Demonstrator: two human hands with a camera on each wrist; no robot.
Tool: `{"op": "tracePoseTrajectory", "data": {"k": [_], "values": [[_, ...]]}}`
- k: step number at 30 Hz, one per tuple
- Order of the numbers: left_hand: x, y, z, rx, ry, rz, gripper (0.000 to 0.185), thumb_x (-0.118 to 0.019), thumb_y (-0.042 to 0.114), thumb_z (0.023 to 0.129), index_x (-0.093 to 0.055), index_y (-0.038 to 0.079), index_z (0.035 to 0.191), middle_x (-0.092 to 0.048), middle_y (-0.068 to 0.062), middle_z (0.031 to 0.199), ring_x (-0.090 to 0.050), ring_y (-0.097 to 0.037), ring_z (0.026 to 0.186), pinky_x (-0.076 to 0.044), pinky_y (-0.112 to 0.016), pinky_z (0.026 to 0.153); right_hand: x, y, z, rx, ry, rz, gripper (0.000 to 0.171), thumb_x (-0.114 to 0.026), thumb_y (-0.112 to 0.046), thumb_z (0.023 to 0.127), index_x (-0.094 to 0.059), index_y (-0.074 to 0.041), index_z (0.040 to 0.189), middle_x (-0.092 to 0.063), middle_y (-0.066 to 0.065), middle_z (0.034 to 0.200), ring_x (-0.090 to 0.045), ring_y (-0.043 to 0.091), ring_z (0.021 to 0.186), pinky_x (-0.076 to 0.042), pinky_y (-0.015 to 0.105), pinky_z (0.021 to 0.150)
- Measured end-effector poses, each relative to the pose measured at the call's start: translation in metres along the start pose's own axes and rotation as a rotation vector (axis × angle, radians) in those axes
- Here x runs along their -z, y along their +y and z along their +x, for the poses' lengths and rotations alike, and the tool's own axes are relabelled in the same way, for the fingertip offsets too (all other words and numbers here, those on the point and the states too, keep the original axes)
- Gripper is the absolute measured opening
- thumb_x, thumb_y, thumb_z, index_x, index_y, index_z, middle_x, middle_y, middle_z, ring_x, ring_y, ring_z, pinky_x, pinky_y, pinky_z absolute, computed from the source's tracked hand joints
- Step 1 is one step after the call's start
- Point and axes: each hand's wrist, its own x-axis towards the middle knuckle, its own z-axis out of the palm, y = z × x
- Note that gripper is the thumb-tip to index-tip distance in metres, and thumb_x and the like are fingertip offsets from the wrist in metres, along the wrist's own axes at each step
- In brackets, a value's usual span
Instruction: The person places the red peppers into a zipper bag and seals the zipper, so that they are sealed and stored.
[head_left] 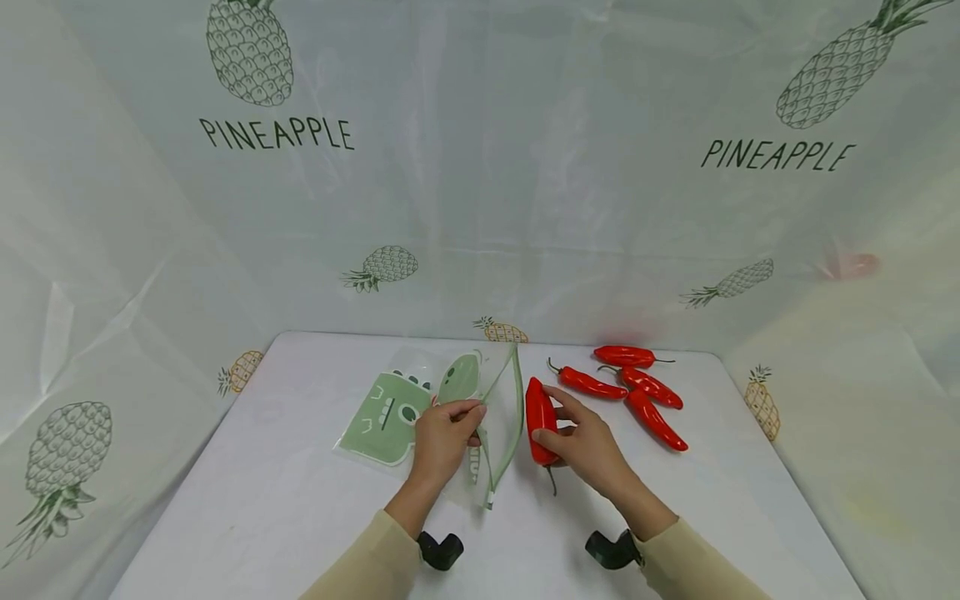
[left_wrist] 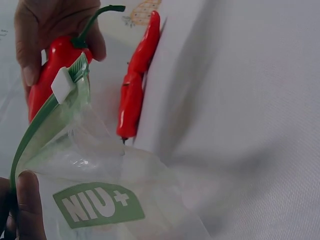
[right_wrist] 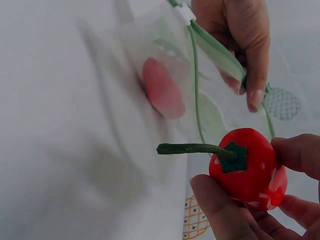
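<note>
A clear zip bag [head_left: 390,412] with green print lies in the middle of the white table [head_left: 285,483]. My left hand [head_left: 467,414] pinches its green zip edge [left_wrist: 35,127] and holds the mouth lifted, near the white slider [left_wrist: 63,85]. Just right of the bag's mouth, my right hand [head_left: 564,430] grips a red pepper [head_left: 539,419] with a green stem [right_wrist: 192,148]. In the right wrist view the pepper [right_wrist: 248,169] sits between thumb and fingers [right_wrist: 220,212], stem pointing left. Something red and blurred [right_wrist: 161,87] shows through the bag's film.
Several more red peppers [head_left: 647,387] lie on the table's far right part. A pineapple-print curtain [head_left: 480,183] walls in the back and both sides. Black camera mounts [head_left: 441,550] sit on both wrists near the front edge.
</note>
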Motion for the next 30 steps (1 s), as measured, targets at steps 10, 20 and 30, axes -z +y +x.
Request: {"op": "tracePoseTrajectory", "data": {"k": [10,20,30], "values": [[-0.005,0.004,-0.004,-0.026,-0.032,0.03,0.017,-0.077,0.017,0.097,-0.083,0.006,0.109,-0.076,-0.014,0.085,-0.068,-0.012,0.057,-0.061,-0.023,0.058,-0.011,-0.013,0.001,-0.003,-0.026,0.048,0.078,-0.087,-0.019,0.087,-0.051,-0.025,0.156,-0.065,0.015,0.136,-0.068,0.03,0.105,-0.067,0.04,0.064],[-0.01,0.003,-0.013,-0.05,-0.06,0.077,0.018,-0.076,0.02,0.099,-0.083,0.008,0.111,-0.076,-0.013,0.085,-0.067,-0.01,0.058,-0.059,-0.021,0.059,-0.024,-0.02,0.012,-0.009,-0.025,0.111,0.075,-0.084,-0.017,0.089,-0.051,-0.018,0.156,-0.065,0.02,0.131,-0.068,0.036,0.108,-0.067,0.042,0.062],[-0.013,-0.002,-0.018,-0.038,-0.062,0.058,0.016,-0.078,0.02,0.098,-0.083,0.009,0.108,-0.074,-0.007,0.078,-0.067,-0.01,0.056,-0.06,-0.023,0.058,-0.034,-0.023,0.025,-0.026,0.009,0.17,0.072,-0.079,-0.018,0.093,-0.048,-0.012,0.158,-0.062,0.025,0.133,-0.07,0.036,0.103,-0.066,0.043,0.063]]}}
